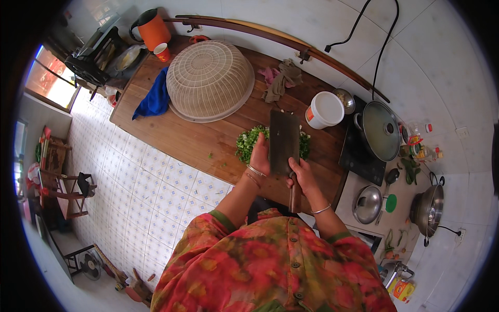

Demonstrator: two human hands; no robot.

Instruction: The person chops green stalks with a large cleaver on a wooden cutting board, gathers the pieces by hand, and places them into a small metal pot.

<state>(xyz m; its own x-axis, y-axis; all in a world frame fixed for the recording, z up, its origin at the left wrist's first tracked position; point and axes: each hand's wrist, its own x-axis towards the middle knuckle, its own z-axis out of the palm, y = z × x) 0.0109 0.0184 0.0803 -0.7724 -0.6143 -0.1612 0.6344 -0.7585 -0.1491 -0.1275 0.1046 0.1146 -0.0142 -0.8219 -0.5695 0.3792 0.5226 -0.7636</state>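
Observation:
My right hand (305, 177) is shut on the wooden handle of a cleaver (284, 142). Its broad dark blade points away from me, over a heap of chopped green onions (249, 142) on the wooden table (187, 144). To the left of the blade is my left hand (260, 156), flat with its fingers stretched forward. Part of that hand is hidden by the blade, so whether it touches the steel is unclear. Bits of green lie scattered left of the heap.
A large woven dome cover (208, 82), a blue cloth (154, 97) and crumpled rags (282, 80) lie farther back. On the right are a lidded white tub (324, 110), a small metal bowl (344, 100) and a lidded pan (380, 130) on an induction cooker (362, 167).

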